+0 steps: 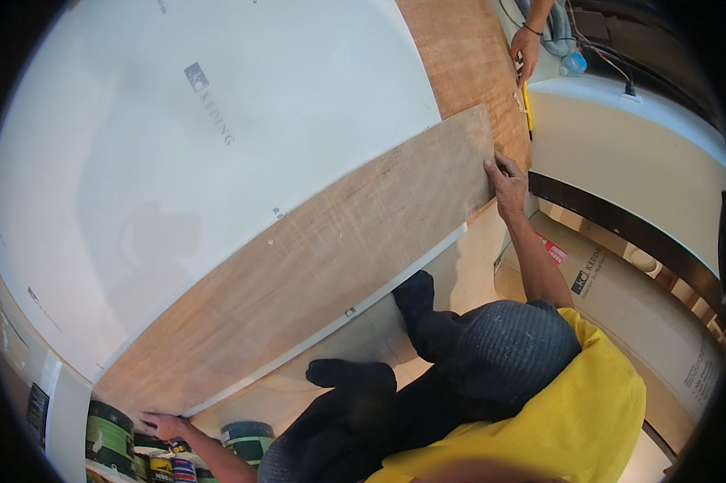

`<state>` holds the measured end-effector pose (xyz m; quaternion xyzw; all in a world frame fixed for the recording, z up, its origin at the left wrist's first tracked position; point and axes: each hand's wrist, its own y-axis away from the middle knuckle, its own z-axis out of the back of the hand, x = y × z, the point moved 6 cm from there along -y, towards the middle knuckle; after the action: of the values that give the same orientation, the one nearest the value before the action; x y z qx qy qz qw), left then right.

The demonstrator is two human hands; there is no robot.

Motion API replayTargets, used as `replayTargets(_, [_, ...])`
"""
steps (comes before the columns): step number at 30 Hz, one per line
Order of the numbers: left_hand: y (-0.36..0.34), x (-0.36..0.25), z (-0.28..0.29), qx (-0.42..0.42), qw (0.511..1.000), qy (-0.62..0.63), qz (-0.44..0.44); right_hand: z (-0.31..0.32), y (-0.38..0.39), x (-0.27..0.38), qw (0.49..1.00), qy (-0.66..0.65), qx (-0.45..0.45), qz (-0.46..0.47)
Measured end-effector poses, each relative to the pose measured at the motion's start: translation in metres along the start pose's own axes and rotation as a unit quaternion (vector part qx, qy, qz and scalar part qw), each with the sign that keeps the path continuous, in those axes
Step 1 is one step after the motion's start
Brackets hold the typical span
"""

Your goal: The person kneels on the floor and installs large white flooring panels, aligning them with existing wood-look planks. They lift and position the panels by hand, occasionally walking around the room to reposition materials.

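A long brown plywood strip [322, 249] lies on a large white sheet [242, 145], running from upper right to lower left. At the strip's far right end, my right hand [506, 185] is closed on its edge, thumb on top; some fingers are partly hidden. My left hand [165, 425] rests at the strip's near left end with fingers stretched out and touching the edge. Another person's hand [525, 55] at the top right holds a long yellow tool [527, 109] beside a brown wood panel [455, 52].
My socked foot [415, 298] is beside the strip's near edge. Several paint cans [110, 439] stand below its left end. On the right are a dark-edged pale panel [620, 137] and a cardboard box [620, 298]. A plug with a cable [630, 87] sits at the upper right.
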<state>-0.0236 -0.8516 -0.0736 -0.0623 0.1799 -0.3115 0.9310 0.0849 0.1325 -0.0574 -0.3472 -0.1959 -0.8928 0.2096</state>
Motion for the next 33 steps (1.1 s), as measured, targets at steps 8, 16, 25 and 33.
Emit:
replayTargets(8, [0.003, -0.001, 0.001, 0.015, 0.999, 0.048, 0.02, 0.0, 0.0, 0.001, 1.0, -0.001, -0.014, -0.007])
replayTargets(16, [-0.012, 0.025, -0.007, 0.005, 1.0, 0.009, 0.015, -0.001, 0.001, 0.0, 1.0, -0.01, -0.016, 0.007])
replayTargets(25, [-0.013, 0.036, -0.012, 0.079, 0.98, -0.111, -0.146, 0.018, -0.027, -0.038, 0.993, 0.11, 0.027, -0.043])
replayTargets(33, [0.007, -0.001, 0.003, -0.001, 0.986, 0.165, 0.012, 0.017, -0.027, -0.039, 0.994, 0.098, 0.052, -0.008])
